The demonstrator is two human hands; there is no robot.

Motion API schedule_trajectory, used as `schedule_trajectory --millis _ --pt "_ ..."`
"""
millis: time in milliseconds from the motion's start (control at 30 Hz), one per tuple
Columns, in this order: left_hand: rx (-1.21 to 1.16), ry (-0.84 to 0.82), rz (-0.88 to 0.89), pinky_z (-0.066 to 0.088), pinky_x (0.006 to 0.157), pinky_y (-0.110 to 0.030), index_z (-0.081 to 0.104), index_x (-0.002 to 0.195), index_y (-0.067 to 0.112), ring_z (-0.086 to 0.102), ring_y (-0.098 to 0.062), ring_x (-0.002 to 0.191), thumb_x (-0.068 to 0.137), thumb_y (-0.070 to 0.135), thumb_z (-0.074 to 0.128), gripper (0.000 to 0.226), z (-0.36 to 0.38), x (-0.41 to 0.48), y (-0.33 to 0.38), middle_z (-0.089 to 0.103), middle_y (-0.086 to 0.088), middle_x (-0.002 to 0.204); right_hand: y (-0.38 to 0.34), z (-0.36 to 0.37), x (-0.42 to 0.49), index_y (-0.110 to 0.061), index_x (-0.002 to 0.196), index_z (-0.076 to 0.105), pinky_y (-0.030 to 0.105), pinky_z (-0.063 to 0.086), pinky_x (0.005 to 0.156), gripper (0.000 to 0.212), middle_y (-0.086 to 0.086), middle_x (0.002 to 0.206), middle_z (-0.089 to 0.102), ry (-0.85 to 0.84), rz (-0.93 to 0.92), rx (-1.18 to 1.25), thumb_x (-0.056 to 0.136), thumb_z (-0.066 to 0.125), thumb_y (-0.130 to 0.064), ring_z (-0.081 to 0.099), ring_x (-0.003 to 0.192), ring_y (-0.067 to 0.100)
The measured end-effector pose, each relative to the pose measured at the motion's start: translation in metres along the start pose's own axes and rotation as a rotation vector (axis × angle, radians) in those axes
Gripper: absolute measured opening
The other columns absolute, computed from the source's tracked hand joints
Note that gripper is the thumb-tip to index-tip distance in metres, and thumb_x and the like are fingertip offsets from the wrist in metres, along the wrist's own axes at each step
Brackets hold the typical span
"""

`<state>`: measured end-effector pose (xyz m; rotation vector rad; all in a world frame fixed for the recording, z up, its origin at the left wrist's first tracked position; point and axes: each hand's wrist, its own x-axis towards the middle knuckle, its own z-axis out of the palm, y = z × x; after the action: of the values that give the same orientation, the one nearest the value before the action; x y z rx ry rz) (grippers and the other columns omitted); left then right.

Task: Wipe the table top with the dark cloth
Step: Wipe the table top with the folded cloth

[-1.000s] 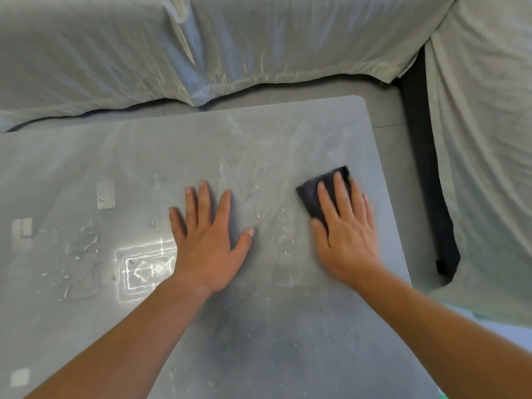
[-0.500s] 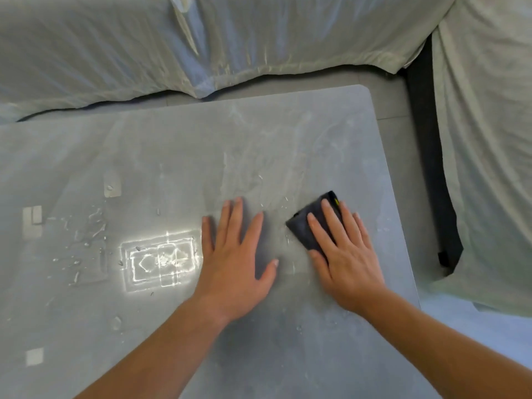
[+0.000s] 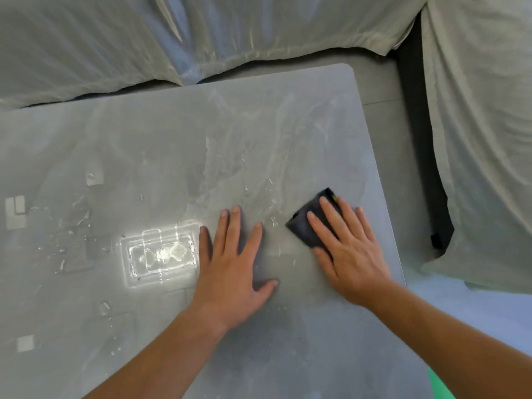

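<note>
Noted: small dark folded cloth [image 3: 302, 227] largely hidden beneath right hand [image 3: 354, 254]; grey worktop [image 3: 172, 139] cut off left and below.

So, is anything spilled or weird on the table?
Yes. Clear droplets are scattered on the grey table top, mostly left of the left hand, with a few more between it and the dark cloth under the right hand. It looks like spilled liquid, not yet wiped.

Wet grey table top [image 3: 149, 139] carries the dark cloth [image 3: 300, 227], scattered droplets [image 3: 83, 217] and small pale squares [image 3: 25, 343]
</note>
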<state>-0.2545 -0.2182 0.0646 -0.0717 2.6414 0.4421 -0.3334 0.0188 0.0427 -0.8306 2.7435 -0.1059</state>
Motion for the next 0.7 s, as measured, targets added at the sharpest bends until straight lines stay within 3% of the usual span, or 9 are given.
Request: schedule_trajectory --millis 167,233,300,433,600,700 --pt "0.025 -0.018 -0.015 -0.011 0.120 -0.057 -0.001 0.159 0.028 -0.039 -0.025 0.144 0.084 0.072 0.052 0.101 -0.004 0.000 0.003 -0.036 -0.009 0.159 -0.003 -0.006 0.028 -0.029 0.160 0.007 0.046 -0.004 0.125 0.062 0.001 0.169 -0.002 0.052 0.472 0.102 0.103 0.025 -0.045 -0.008 0.155 0.026" --pt "0.009 -0.009 -0.016 -0.010 0.120 -0.057 0.002 0.159 0.027 -0.037 -0.026 0.145 0.083 0.071 0.055 0.102 -0.004 0.000 0.004 -0.033 -0.009 0.161 -0.025 0.002 0.009 -0.027 0.160 0.010 0.048 0.001 0.125 0.063 0.004 0.169 0.001 0.068 0.430 0.095 0.102 0.029 -0.044 -0.004 0.155 0.029" --pt "-0.002 -0.006 -0.009 -0.011 0.120 -0.056 0.005 0.159 0.028 -0.035 -0.025 0.146 0.082 0.071 0.056 0.102 -0.004 0.000 0.003 -0.030 -0.009 0.162 -0.041 0.012 -0.023 -0.027 0.159 0.015 0.050 0.005 0.125 0.063 0.004 0.169 0.004 0.034 0.273 0.080 0.101 0.034 -0.043 -0.001 0.155 0.030" --pt "-0.064 0.017 0.050 -0.010 0.121 -0.054 0.013 0.158 0.028 -0.031 -0.021 0.148 0.085 0.070 0.054 0.094 -0.005 -0.004 -0.006 -0.023 -0.007 0.165 -0.019 0.013 -0.045 -0.028 0.157 0.023 0.052 0.008 0.124 0.060 0.001 0.168 0.009 -0.025 0.055 0.033 0.102 0.035 -0.044 0.004 0.155 0.031" --pt "0.012 0.041 0.086 -0.009 0.121 -0.057 0.011 0.159 0.027 -0.029 -0.024 0.149 0.086 0.073 0.044 0.093 0.009 -0.036 -0.002 -0.021 -0.009 0.165 -0.004 0.003 -0.004 -0.031 0.159 0.003 0.046 -0.007 0.125 0.060 -0.001 0.168 -0.006 0.039 0.490 0.108 0.105 0.024 -0.045 -0.011 0.154 0.025" --pt "0.026 0.005 0.113 -0.009 0.121 -0.056 0.003 0.159 0.026 -0.031 -0.025 0.148 0.084 0.075 0.044 0.098 0.022 -0.052 0.009 -0.025 -0.012 0.164 -0.037 0.014 -0.025 -0.030 0.160 0.009 0.048 0.000 0.125 0.061 0.002 0.169 0.000 0.074 0.447 0.090 0.103 0.029 -0.044 -0.005 0.155 0.027"
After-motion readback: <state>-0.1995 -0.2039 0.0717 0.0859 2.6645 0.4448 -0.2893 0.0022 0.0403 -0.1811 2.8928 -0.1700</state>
